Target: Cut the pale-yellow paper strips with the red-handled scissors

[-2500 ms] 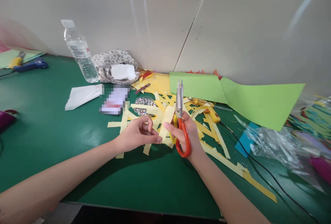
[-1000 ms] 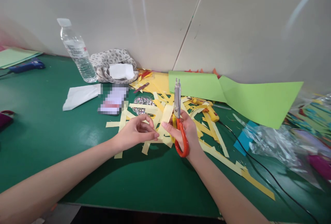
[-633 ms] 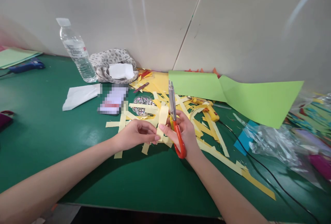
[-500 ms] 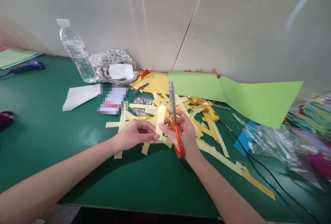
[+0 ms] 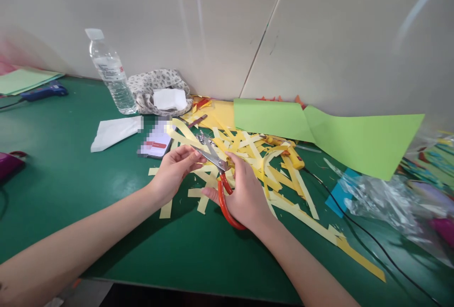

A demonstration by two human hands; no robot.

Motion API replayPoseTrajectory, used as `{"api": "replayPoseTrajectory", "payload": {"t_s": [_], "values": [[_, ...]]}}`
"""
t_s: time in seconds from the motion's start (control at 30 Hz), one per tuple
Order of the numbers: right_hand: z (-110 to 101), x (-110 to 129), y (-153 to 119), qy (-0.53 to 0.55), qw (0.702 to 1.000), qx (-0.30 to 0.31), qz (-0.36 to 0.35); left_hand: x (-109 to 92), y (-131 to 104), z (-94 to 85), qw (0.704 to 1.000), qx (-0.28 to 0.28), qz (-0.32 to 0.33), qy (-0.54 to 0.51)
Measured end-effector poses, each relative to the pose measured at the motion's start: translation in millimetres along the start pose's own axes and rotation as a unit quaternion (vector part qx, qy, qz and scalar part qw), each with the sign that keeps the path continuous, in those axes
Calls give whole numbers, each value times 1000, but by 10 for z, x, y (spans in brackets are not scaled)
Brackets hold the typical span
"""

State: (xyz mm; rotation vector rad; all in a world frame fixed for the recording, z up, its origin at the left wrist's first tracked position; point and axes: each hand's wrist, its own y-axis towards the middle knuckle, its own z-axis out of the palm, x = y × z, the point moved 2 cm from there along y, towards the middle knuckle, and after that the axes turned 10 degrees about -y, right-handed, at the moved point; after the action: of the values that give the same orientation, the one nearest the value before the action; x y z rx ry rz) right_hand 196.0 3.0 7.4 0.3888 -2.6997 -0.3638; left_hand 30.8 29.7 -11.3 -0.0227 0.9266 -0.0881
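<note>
My right hand [image 5: 250, 196] is closed round red-handled scissors [image 5: 222, 165], its thumb stretched out to the left beside the handle. The scissor blades are spread and point up and left, towards the fingertips of my left hand [image 5: 173, 170]. That hand pinches a pale yellow paper strip [image 5: 182, 130], whose loose end rises in front of the phone; the fingers and blades hide the pinched end. Beneath and behind both hands lies a tangle of cut yellow paper strips [image 5: 275, 174]. A dish of shiny gems [image 5: 201, 139] is partly covered behind the blades.
Left of the strips are a phone [image 5: 156, 141], a folded white tissue [image 5: 115, 132], a water bottle [image 5: 115, 80] and a patterned cloth pouch [image 5: 159, 80]. A yellow glue gun [image 5: 293, 156] trails a black cord rightward. Green sheets [image 5: 365, 141] and crumpled clear plastic [image 5: 383, 203] lie right.
The scissors have swung from upright to pointing left, with their blades now apart near my left fingers. The short strip held between both hands has left that spot; my right thumb has come free.
</note>
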Motion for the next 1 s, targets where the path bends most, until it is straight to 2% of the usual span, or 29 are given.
{"api": "replayPoseTrajectory", "payload": {"t_s": [0.17,0.77,1.0], "values": [[8,15,2,-10,1000,12,-3,19,-3,-15,1000,11,16,1],[-5,29,0,1,1000,16,3,35,-8,1,1000,12,-7,11],[-10,17,-12,5,999,31,36,25,-18,34,999,15,-27,-16]]}}
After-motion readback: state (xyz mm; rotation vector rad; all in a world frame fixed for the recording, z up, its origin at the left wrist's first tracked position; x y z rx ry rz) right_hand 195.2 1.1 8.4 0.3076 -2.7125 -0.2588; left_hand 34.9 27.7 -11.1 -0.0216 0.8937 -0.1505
